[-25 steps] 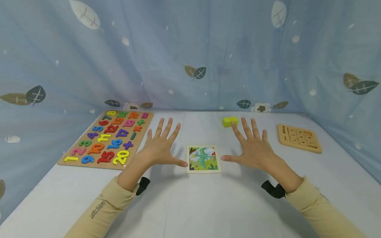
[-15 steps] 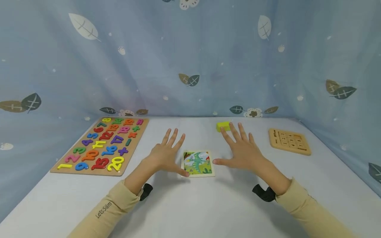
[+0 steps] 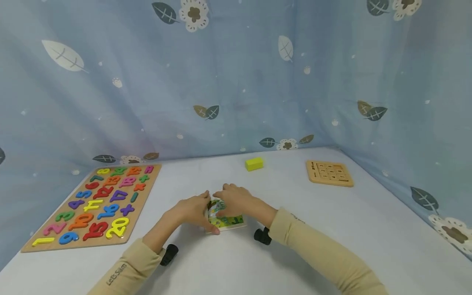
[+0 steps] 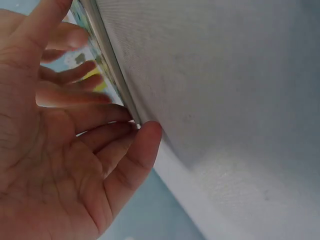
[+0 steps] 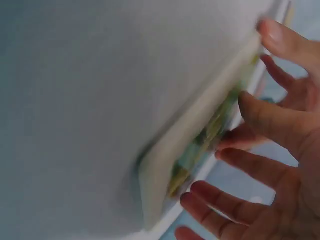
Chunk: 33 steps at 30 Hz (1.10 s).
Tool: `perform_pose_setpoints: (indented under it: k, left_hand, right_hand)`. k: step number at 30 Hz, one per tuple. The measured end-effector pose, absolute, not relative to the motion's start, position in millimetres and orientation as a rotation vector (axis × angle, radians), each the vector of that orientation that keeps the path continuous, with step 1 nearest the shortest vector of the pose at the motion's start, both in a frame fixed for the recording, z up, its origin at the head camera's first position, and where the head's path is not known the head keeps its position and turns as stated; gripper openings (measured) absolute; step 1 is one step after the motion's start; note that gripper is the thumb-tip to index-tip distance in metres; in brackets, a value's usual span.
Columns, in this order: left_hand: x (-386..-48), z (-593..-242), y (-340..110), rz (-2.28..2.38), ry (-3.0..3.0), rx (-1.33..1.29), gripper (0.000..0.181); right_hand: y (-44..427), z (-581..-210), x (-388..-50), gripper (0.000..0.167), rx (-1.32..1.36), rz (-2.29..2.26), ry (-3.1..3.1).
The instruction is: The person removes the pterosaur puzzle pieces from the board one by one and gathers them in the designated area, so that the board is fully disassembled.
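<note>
A small square dinosaur picture puzzle (image 3: pixel 233 221) with a pale wooden frame lies on the white table. My left hand (image 3: pixel 192 212) grips its left side, thumb at the near corner and fingers along the edge. In the left wrist view, that thumb and the fingertips meet around the frame's edge (image 4: pixel 116 75). My right hand (image 3: pixel 237 201) is over the picture's upper part, its fingers spread and slightly bent. The right wrist view shows its thumb and fingers apart above the puzzle (image 5: pixel 192 117); whether they touch it I cannot tell. Both hands hide part of the picture.
A board of colourful numbers (image 3: pixel 94 205) lies at the left. Behind the hands sits a yellow-green block (image 3: pixel 254 164). A wooden number slide puzzle (image 3: pixel 329 173) lies at the right. A blue patterned curtain (image 3: pixel 236 82) hangs along the table's back and sides.
Both hands, spread wide before, have come down to the puzzle. The left now grips its left side; the right has moved left over the picture. The head view has turned to the right.
</note>
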State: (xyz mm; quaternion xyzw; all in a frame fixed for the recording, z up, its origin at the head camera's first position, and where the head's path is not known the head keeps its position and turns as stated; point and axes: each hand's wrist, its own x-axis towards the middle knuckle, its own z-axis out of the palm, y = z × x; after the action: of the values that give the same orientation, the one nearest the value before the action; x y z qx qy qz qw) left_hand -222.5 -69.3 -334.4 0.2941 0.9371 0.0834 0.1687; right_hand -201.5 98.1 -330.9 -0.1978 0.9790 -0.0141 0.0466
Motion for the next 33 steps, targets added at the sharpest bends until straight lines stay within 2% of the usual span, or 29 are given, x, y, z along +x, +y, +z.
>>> perform_pose_setpoints:
  k: [7,21,24,27,28,33]
  left_hand:
    - [-219,-336,-79,0.342,2.606,0.76,0.121]
    - [-226,-337,-72,0.428,2.561,0.828,0.117]
    - [-226,-335,-69,0.418,2.575,0.82,0.105]
    - [-226,-335,-68,0.435,2.575,0.794,0.084]
    - [-226,-335,-68,0.433,2.571,0.802,0.075]
    - [-226,-335,-69,0.419,2.571,0.796,0.059]
  right_hand:
    - [72,-342,-222,0.038,-0.724,-0.243,2.893]
    - [80,-339,-234,0.033,-0.655,-0.466,2.751]
    - [80,-337,-238,0.024,-0.623,-0.474,2.688]
    - [76,-340,-246,0.018,-0.618,-0.42,2.677]
    - [75,-339,-247,0.017,-0.614,-0.417,2.682]
    - [75,-336,-243,0.021,-0.565,-0.533,2.696]
